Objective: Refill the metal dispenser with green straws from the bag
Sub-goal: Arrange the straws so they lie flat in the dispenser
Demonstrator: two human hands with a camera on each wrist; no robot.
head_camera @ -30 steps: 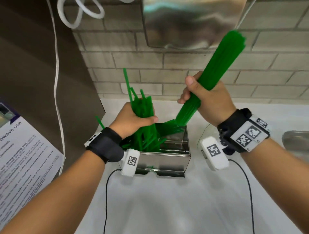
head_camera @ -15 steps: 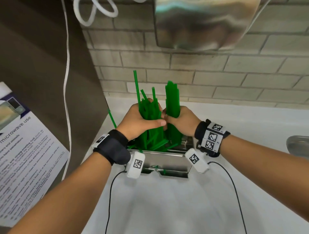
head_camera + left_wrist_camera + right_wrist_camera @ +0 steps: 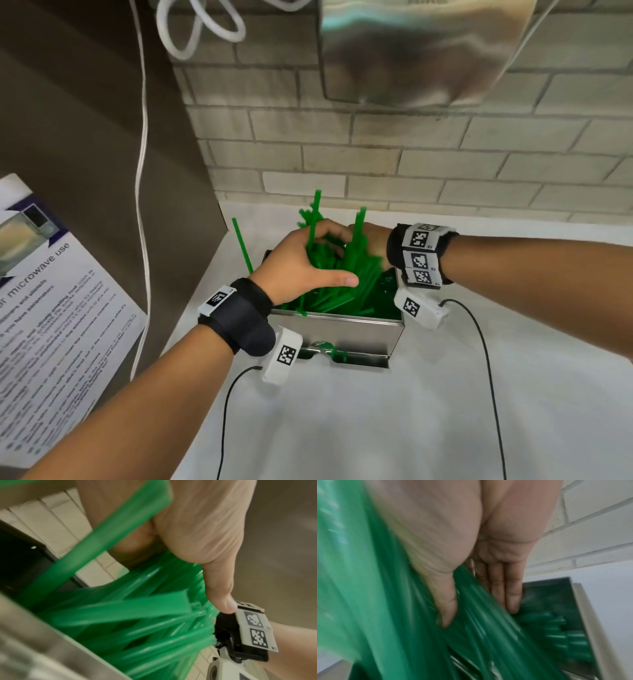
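On the white counter (image 3: 394, 428), against the pale brick wall (image 3: 394, 161), I see the open-topped box-shaped metal dispenser (image 3: 342, 329) crammed with thin green plastic straws (image 3: 346, 287) that lie crisscrossed and stick up past its rim; one straw (image 3: 242, 245) leans out alone at the dispenser's left side, and a few green ends show in the slot at its base. My left hand (image 3: 301, 260) sits over the left half of the heap, thumb stretched flat to the right across the straws, the other fingers reaching in among the upright ones. From the left wrist camera the thumb (image 3: 221, 588) lies straight along the bundle; I cannot tell how far the remaining fingers curl. My right hand (image 3: 371, 240) comes in from the right rear, mostly hidden behind the straws. In the right wrist view its fingers (image 3: 511, 595) are straight and pressed together, pointing down into the box, with the thumb (image 3: 447, 605) laid against a slanting sheaf of straws. A shiny steel wall unit (image 3: 421, 51) hangs above, a white cable (image 3: 144, 171) runs down the brown panel, and a printed microwave notice (image 3: 51, 315) is at left.
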